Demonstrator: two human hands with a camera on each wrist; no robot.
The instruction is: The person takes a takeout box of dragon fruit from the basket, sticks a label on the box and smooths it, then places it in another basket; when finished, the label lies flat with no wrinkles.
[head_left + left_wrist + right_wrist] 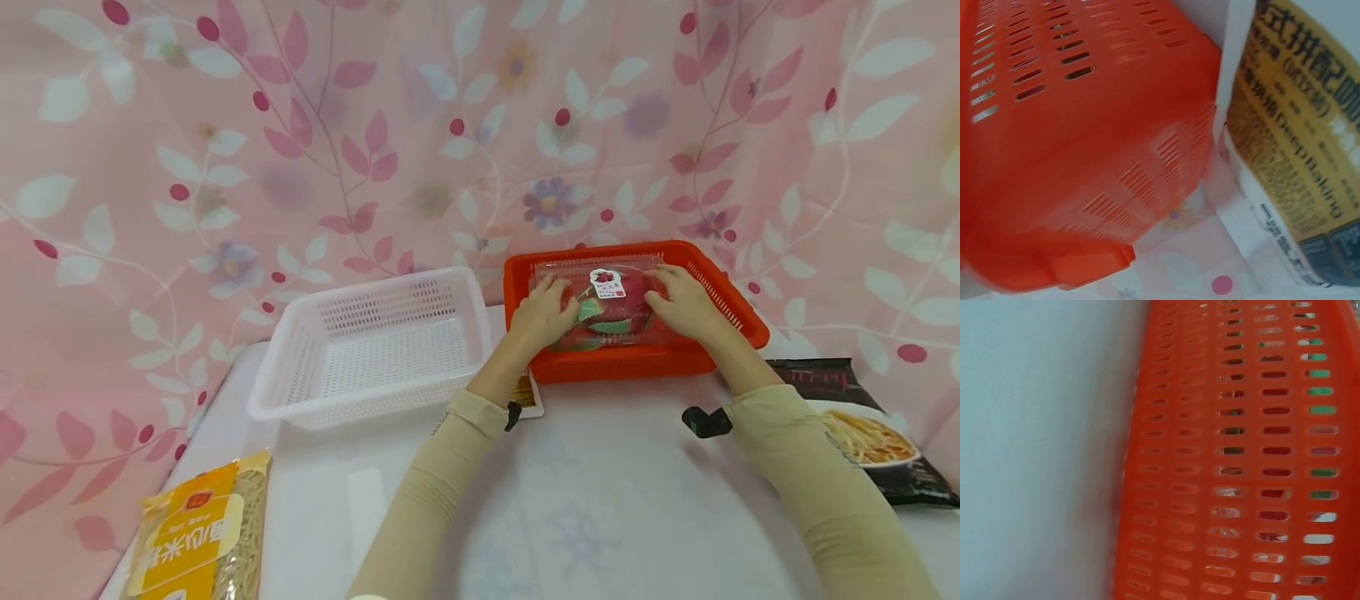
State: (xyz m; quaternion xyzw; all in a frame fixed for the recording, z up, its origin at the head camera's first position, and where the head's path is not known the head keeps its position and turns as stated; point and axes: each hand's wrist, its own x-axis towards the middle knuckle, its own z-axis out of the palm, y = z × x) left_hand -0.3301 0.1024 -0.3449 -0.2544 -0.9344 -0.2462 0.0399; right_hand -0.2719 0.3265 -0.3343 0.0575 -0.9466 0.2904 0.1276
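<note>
A clear plastic box (577,333) with a white fruit label on its lid sits in the orange-red basket (622,363). Dark red and green produce, looking like dragon fruit (622,316), shows through the lid. With curled fingers my left hand (545,312) grips the box's left end, while my right hand (681,302) holds its right end. Both wrists pass over the basket's near rim. Neither hand appears in the wrist views; these show the basket's slotted wall (1204,450) close up.
Left of the basket stands a white perforated basket (390,350). A yellow pasta bag (197,533) lies at the front left, a black noodle packet (862,425) at the right. A brown-and-white pouch (1291,144) lies by the orange-red basket. Behind hangs a pink floral curtain (420,142).
</note>
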